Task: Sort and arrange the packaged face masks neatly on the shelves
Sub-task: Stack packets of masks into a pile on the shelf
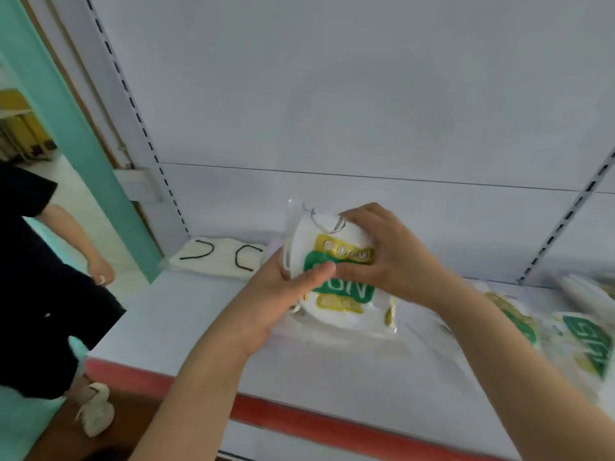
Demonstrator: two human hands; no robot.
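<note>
Both hands grip one mask packet above the shelf, and the slippery film is the main risk.

At 9 o'clock of the view a second person point(50, 277) stands close to the shelf point(206, 327); if we step or swing that way, we think an elbow could bump them. At 10 o'clock from our hands, a beige mask pack point(218, 257) lies flat by the back panel. Our left hand point(286, 294) pinches the held mask packet point(336, 271) with the thumb on the green label, and our right hand point(382, 254) is curled over its top edge. We judge that the loose film may slide out or crease. At 3 o'clock the pile of green-label packets point(572, 331) lies untidy near the front edge; a careless sleeve could push it off.
</note>
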